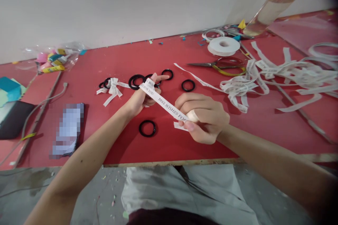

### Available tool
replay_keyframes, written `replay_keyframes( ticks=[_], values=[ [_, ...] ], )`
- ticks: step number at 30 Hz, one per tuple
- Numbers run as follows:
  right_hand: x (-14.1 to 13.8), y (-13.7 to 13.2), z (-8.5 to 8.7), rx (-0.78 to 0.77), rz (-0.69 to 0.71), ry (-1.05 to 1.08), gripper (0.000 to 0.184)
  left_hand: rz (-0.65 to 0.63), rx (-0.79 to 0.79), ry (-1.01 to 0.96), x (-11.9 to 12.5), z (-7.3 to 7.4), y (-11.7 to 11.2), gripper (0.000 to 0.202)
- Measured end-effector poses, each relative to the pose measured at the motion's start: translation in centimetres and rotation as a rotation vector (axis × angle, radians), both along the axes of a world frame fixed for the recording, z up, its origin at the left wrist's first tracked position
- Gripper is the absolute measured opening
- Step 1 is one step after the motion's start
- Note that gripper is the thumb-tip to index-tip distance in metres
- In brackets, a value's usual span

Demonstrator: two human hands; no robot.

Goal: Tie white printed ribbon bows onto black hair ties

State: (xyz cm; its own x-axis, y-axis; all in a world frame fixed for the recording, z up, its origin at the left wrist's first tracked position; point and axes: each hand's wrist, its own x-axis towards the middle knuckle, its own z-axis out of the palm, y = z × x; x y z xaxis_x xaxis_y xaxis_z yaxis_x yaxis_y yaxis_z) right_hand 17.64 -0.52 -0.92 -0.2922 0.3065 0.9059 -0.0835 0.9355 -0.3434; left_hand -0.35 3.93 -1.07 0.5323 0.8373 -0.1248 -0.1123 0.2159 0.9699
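A white printed ribbon with "BEST WISHES FOR YOU" on it stretches between my two hands. My left hand has the ribbon looped over its fingers, index finger pointing out and the others curled. Closed on the ribbon's other end is my right hand, thumb pressed against it; a short tail hangs below. Near my left hand lie black hair ties, partly hidden behind it. Another black ring rests below, and one more ring lies to the right. A ribbon bow sits on a black tie at left.
Scissors with yellow handles and a ribbon spool lie at the back right, beside a tangle of cut ribbon. A phone, a cable and a plastic bag of small bottles are on the left of the red table.
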Motion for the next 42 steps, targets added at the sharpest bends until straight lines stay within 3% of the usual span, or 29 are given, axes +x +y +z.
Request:
replay_keyframes(
  ticks=[5,11,16,23,28,35,38,42],
  values=[
    [0.0,0.2,-0.4,-0.012,-0.047,0.127,0.025,0.037,0.011,0.086,-0.2,-0.4,0.1,0.046],
    [-0.2,0.6,-1.1,-0.300,-0.229,0.422,0.032,0.051,-0.010,0.113,-0.2,-0.3,0.3,0.031],
    [-0.4,1.4,-0.7,-0.466,-0.351,0.555,0.036,0.022,-0.021,0.174,-0.3,-0.2,0.3,0.030],
    [-0.3,2.3,-0.7,-0.495,-0.299,0.657,0.032,0.014,-0.058,0.175,-0.3,0.2,0.0,0.031],
    [0.0,2.0,-1.8,-0.552,-0.108,0.512,0.018,-0.025,-0.126,-0.004,-0.3,0.2,0.4,0.045],
    [0.4,1.6,-2.5,-0.732,0.113,-0.207,0.013,-0.023,-0.145,-0.104,0.2,0.6,0.0,0.068],
    [0.2,1.5,-2.4,-0.689,0.072,-0.315,0.011,-0.041,-0.144,-0.093,0.3,0.3,-0.2,0.072],
    [0.0,1.8,-2.3,-0.330,-0.179,-0.302,0.010,-0.051,-0.107,-0.139,0.4,-0.1,-0.2,0.070]
  ],
)
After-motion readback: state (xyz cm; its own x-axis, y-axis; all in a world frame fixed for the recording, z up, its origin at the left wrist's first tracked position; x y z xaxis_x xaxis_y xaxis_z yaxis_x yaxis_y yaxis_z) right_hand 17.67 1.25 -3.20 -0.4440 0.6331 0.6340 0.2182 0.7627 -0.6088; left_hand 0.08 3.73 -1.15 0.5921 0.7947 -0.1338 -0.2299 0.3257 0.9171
